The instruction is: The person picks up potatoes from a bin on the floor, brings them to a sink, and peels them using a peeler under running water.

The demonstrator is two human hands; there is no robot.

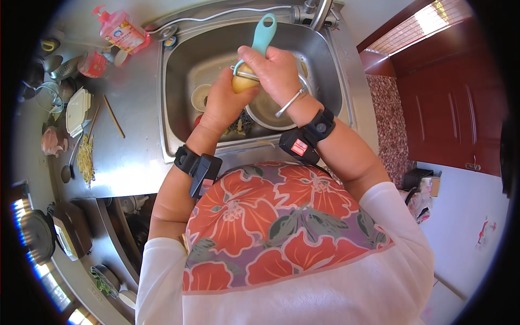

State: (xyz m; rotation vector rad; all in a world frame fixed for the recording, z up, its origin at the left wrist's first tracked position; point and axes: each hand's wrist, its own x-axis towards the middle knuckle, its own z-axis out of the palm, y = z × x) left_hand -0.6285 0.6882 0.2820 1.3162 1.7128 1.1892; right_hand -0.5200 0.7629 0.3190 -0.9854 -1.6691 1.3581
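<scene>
Over a stainless steel sink [178,81], my left hand [223,99] holds a yellow, peeled-looking vegetable [243,83], perhaps a potato. My right hand [280,73] grips a turquoise-handled peeler [265,34], its metal blade lying across the vegetable. Below my right hand a round metal basin [266,113] rests in the sink, partly hidden by my hand and wrist. To its left are a small pale bowl [199,97] and a strainer with dark and green scraps [243,124].
The faucet [321,16] stands at the sink's back right. On the left counter are a pink pump bottle [124,34], a red-labelled jar [92,64], a lidded container [78,111], a chopstick [114,116], a spoon [67,172] and thin pale stems [85,160].
</scene>
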